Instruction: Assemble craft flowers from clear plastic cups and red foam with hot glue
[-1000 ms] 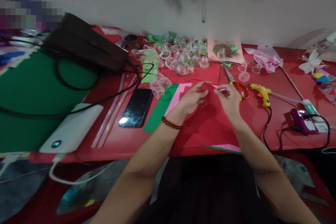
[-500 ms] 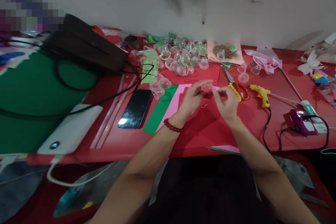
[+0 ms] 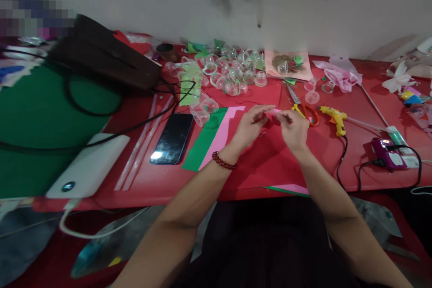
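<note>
My left hand (image 3: 251, 126), with a dark red bead bracelet (image 3: 223, 161) on the wrist, curls its fingers around a small clear plastic piece (image 3: 270, 113). Most of that piece is hidden by the fingers, and its exact shape cannot be made out. Close by on the right, my right hand (image 3: 294, 130) has thumb and fingertips pinched together at the piece's edge; what lies in the pinch is too small to tell. Both hands are above red paper (image 3: 259, 162). Green paper (image 3: 204, 144) and pink paper (image 3: 219, 139) show from under it at the left.
Many clear plastic cups (image 3: 232, 74) are heaped at the back. Scissors (image 3: 305, 110), a yellow glue gun (image 3: 335, 119) and a purple power socket (image 3: 388, 154) lie to the right. A phone (image 3: 173, 138), glue sticks (image 3: 143, 144) and a white power bank (image 3: 89, 164) lie left.
My right hand has shifted slightly away from the left and its fingers have drawn together. Less of the clear plastic piece shows now. The view has moved a little.
</note>
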Demonstrator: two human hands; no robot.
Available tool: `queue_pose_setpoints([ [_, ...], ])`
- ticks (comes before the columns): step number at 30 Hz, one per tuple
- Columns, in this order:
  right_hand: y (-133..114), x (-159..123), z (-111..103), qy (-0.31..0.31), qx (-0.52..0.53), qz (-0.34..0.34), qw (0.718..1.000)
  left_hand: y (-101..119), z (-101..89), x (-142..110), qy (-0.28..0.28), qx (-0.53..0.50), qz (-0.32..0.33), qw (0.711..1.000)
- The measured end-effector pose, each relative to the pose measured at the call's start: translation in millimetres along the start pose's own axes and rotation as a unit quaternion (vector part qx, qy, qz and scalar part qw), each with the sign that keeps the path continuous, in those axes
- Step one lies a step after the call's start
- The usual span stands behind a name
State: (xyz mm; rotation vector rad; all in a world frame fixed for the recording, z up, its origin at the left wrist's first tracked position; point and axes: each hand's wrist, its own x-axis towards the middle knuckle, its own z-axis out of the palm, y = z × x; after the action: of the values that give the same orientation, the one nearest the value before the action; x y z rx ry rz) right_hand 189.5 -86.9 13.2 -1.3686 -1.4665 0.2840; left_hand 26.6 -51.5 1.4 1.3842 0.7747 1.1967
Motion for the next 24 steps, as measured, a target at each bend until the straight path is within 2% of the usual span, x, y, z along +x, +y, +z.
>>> queue_pose_setpoints([
  [5, 1, -3, 7, 0.02, 0.075, 0.061, 0.995, 3, 1.2, 0, 0.014, -0.016, 0.013, 1.0],
  [9, 4, -3, 11, 0.021, 0.089, 0.086, 0.992, 3, 1.1, 0, 0.027, -0.006, 0.019, 0.999],
  [15, 6, -1, 11, 0.018, 0.096, 0.102, 0.99, -1, 2.1, 1, 0.031, -0.043, 0.012, 0.999],
  [20, 4, 2, 9, 0.025, 0.169, 0.129, 0.977, -7, 1.6, 3, 0.017, -0.126, -0.026, 0.992],
  [24, 5, 5, 3, 0.035, 0.156, 0.129, 0.979, -4, -0.5, 3, 0.02, -0.089, -0.004, 0.996],
])
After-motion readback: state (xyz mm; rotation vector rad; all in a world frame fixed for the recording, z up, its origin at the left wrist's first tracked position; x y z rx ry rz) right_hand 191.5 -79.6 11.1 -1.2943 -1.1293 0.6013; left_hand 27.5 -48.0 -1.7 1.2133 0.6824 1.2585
